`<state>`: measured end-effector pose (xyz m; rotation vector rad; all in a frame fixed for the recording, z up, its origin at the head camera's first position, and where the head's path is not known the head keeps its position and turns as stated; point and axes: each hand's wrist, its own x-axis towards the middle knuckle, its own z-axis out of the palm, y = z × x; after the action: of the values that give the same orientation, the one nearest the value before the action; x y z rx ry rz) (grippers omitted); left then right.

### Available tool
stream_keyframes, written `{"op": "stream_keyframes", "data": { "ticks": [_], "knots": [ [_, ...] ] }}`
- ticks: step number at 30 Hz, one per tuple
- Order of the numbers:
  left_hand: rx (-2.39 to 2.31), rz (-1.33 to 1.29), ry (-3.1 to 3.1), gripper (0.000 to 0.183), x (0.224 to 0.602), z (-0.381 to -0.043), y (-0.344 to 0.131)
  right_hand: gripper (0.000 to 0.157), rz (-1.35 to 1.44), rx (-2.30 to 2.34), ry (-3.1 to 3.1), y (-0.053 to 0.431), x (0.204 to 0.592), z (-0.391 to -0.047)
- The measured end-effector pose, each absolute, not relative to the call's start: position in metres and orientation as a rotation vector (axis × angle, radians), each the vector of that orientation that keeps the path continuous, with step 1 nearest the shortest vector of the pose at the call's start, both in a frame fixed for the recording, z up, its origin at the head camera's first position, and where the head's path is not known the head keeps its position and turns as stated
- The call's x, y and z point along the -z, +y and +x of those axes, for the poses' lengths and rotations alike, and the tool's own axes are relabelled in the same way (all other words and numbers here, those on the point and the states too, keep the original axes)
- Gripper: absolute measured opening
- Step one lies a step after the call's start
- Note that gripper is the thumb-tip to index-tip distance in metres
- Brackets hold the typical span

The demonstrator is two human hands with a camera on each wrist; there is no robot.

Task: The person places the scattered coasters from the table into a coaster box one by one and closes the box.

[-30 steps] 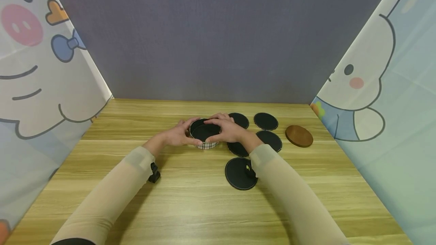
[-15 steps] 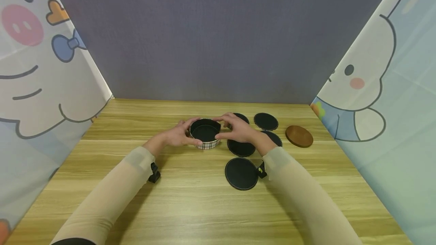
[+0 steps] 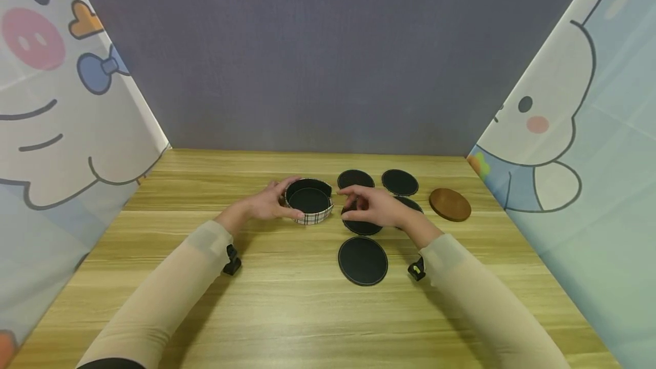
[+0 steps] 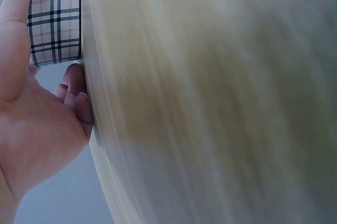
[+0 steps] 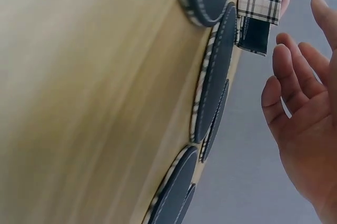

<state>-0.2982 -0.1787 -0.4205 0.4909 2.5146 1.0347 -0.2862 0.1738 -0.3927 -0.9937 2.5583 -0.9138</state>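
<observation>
Left hand (image 3: 266, 203): clamped on the round box (image 3: 315, 218), thumb along the front wall and fingers round the far side. Right hand (image 3: 376, 205): holds nothing, fingers loosely bent, thumb and forefinger apart, raised above the middle coasters (image 3: 363, 262) and just clear of the box.

The box stands upright on the table (image 3: 287, 306), left of the coasters. Its wall is pale with a dark check and fine reddish lines; the lining is black and smooth. A gap breaks the wall on the side facing the right hand. The top is open and the floor is dark; from where I stand I cannot tell whether a coaster lies inside.

Coasters: five flat discs, black, leather-like, light stitching round the rims, checked edges. Two lie at the back, two in the middle, one in front.

Beyond them, at the far right, lies a plain brown disc (image 3: 450, 205), wood-like and thicker. The table shows yellowish wood grain. Behind it rises a grey partition (image 3: 328, 61); cartoon-printed sheets (image 3: 543, 130) flank both sides.
</observation>
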Motion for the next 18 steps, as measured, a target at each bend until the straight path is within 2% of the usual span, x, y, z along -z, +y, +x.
{"op": "stream_keyframes", "data": {
  "ticks": [8,18],
  "knots": [
    [-1.034,0.484,2.514,0.117,0.421,-0.298,-0.177,0.058,-1.004,0.883,2.516,0.196,0.398,-0.271],
    [-1.034,0.502,2.509,0.117,0.422,-0.300,-0.178,0.037,-1.143,0.764,2.514,0.225,0.404,-0.253]
  ]
}}
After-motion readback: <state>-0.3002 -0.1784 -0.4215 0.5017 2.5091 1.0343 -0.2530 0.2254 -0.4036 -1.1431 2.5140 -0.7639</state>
